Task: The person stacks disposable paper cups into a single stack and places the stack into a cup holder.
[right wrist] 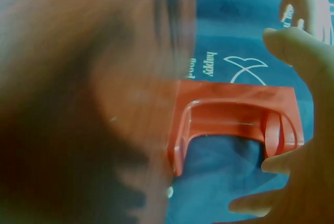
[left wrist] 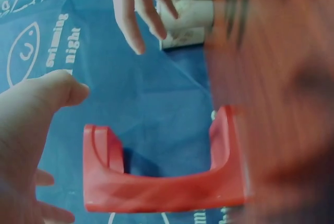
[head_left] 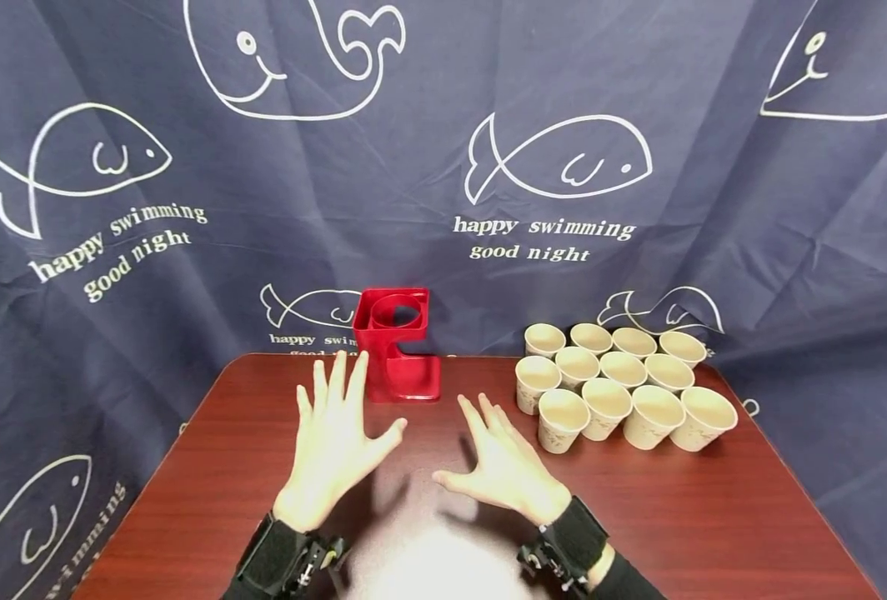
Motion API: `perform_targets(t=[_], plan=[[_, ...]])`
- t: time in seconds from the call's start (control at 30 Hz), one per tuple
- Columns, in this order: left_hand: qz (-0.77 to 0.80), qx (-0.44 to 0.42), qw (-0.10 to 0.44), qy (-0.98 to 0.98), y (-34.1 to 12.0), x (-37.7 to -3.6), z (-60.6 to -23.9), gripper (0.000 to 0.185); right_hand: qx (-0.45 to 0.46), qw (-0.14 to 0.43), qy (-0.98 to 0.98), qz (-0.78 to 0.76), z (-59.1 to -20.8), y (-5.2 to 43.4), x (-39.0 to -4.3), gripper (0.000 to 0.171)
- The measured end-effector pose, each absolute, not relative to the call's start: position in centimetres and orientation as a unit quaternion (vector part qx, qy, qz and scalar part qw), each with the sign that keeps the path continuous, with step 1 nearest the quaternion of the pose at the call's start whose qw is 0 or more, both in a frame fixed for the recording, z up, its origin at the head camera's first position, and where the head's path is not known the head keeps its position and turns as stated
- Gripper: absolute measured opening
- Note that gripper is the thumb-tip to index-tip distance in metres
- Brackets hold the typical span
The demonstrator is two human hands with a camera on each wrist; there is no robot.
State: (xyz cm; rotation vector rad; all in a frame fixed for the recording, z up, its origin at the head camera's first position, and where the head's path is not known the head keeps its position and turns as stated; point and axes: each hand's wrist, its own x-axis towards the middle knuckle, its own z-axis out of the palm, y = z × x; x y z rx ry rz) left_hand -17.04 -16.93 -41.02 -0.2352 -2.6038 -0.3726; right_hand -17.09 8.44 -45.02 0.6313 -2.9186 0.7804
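Both hands are over the table with nothing in them. In the head view the left hand (head_left: pixel 331 442) has its fingers spread, its fingertips just left of a red plastic stand (head_left: pixel 396 367) at the back edge. That stand has a round ring in its top and a flat base tray, with an open side between. The right hand (head_left: pixel 507 462), fingers extended and thumb apart, lies between the stand and a group of paper cups (head_left: pixel 622 392). In the left wrist view the stand (left wrist: pixel 162 192) shows below the hands; the right wrist view shows the stand (right wrist: pixel 235 109) beside the right fingers.
The paper cups stand upright in three rows at the back right of the reddish-brown wooden table (head_left: pixel 211 500). A dark blue curtain (head_left: pixel 428 167) with white fish drawings and lettering hangs behind. Glare falls on the table's front middle.
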Motion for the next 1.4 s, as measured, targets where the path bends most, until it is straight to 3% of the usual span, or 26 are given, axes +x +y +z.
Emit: perform_targets(t=[0.2,0.6,0.93,1.1,1.4], plan=[[-0.142,-0.084,0.259,-0.952,-17.8,-18.4,-40.1,0.102,0.215,0.019,-0.939,0.267,-44.7,6.9,-18.4,0.111],[-0.178,-0.067,0.23,-0.954,-18.7,-21.8,-38.7,0.098,0.18,0.016,-0.949,0.258,-45.2,6.4,-22.7,0.108],[-0.187,-0.061,0.206,-0.959,-18.8,-23.0,-39.6,0.1,0.184,-0.022,-0.941,0.284,-47.0,5.3,-23.9,0.104],[-0.185,-0.061,0.197,-0.961,-18.7,-23.4,-39.8,0.098,0.191,-0.016,-0.938,0.289,-47.9,4.6,-24.6,0.1],[-0.186,-0.075,0.262,-0.944,-18.7,-24.6,-39.8,0.077,0.167,-0.016,-0.934,0.316,-48.7,3.1,-27.0,0.086]])
